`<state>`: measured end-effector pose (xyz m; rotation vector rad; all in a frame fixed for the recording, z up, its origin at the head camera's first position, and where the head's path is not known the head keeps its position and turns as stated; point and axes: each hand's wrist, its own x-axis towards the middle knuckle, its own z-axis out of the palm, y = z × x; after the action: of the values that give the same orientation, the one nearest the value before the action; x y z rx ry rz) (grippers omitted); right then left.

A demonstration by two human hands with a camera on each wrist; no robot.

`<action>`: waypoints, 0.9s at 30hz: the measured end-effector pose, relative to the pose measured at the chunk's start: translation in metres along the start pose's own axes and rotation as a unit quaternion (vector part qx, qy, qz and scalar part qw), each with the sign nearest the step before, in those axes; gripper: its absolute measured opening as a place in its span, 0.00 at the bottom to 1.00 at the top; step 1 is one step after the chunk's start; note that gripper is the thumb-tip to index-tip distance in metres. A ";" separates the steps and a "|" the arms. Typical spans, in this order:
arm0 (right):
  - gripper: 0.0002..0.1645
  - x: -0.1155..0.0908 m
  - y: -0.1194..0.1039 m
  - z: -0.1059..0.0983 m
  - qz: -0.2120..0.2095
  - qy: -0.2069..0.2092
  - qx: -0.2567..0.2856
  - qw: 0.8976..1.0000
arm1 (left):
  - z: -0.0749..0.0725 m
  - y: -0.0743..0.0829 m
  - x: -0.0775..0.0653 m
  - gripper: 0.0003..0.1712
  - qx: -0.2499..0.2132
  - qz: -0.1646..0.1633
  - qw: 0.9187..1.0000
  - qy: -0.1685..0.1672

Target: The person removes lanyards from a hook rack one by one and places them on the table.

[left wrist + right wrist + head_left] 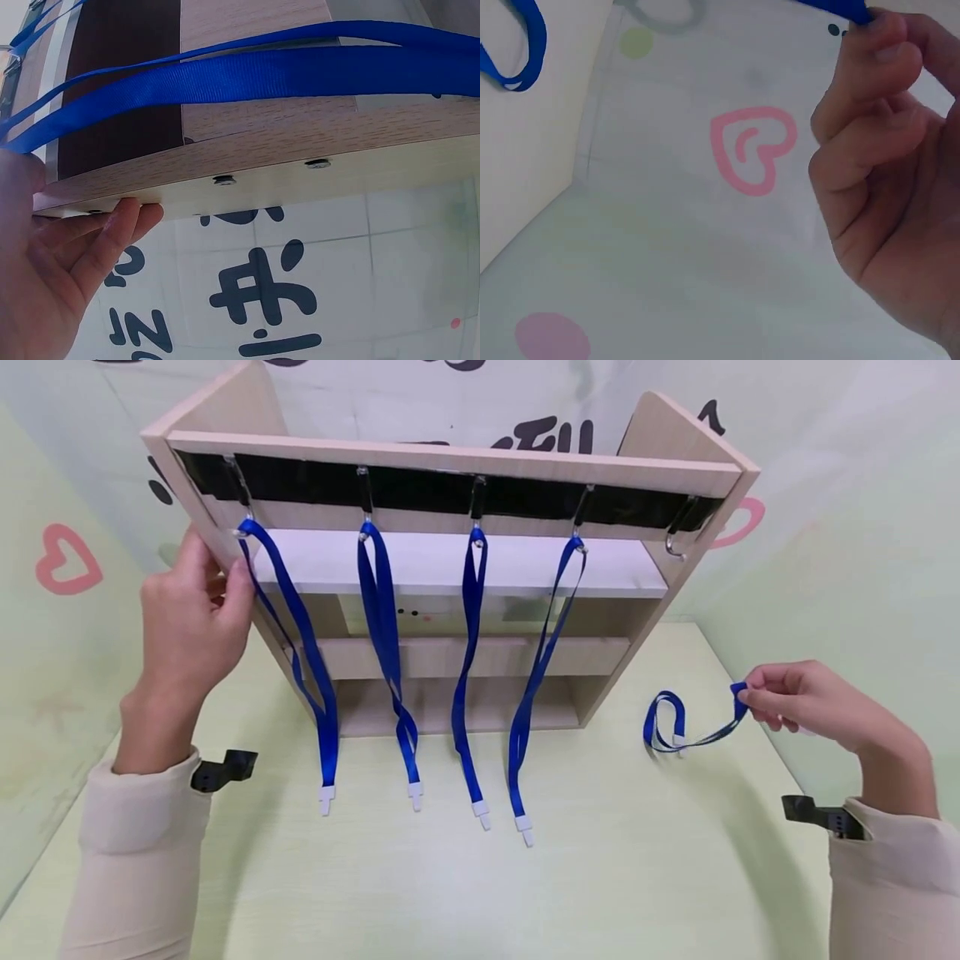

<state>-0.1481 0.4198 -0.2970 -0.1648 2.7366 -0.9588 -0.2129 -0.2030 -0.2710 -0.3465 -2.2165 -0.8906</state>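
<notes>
My left hand [191, 618] grips the left side panel of a wooden shelf rack [480, 453], its thumb at the front and its fingers behind, as the left wrist view shows. Close by that thumb hangs a blue lanyard [307, 627] from the leftmost hook. Three more blue lanyards hang from the middle hooks, white clips downward. To the right of the rack, my right hand [817, 702] pinches one end of another blue lanyard [740, 703] between thumb and fingers. The rest of that strap droops to a loop low over the table, with its pale clip partly covered.
The rightmost hook [678, 527] on the black strip bears no lanyard. A white shelf board [600, 564] crosses the rack behind the straps. The pale table [420, 885] extends in front, and printed wall sheets [840, 552] stand around it.
</notes>
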 end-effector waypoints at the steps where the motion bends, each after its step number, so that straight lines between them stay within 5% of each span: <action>1: 0.12 0.002 0.002 -0.001 0.018 0.004 -0.016 1.000 | 0.000 0.000 0.000 0.23 -0.001 0.000 1.000 0.001; 7: 0.23 0.022 0.018 0.001 0.088 0.059 -0.094 0.990 | -0.001 -0.002 0.000 0.23 -0.005 -0.004 1.000 0.003; 15: 0.18 0.050 0.048 0.027 0.057 0.157 -0.081 0.983 | 0.001 -0.001 0.000 0.22 -0.004 0.002 1.000 0.004; 22: 0.11 0.070 0.068 0.058 -0.018 0.103 -0.073 0.992 | 0.001 -0.002 0.000 0.22 0.000 0.003 1.000 0.013; 27: 0.10 0.073 0.079 0.074 -0.047 0.040 -0.143 0.988 | 0.002 -0.003 0.000 0.22 -0.005 0.001 1.000 0.012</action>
<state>-0.2019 0.4236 -0.4160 -0.3152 2.9523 -0.6008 -0.2155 -0.2036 -0.2735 -0.3415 -2.1899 -0.9006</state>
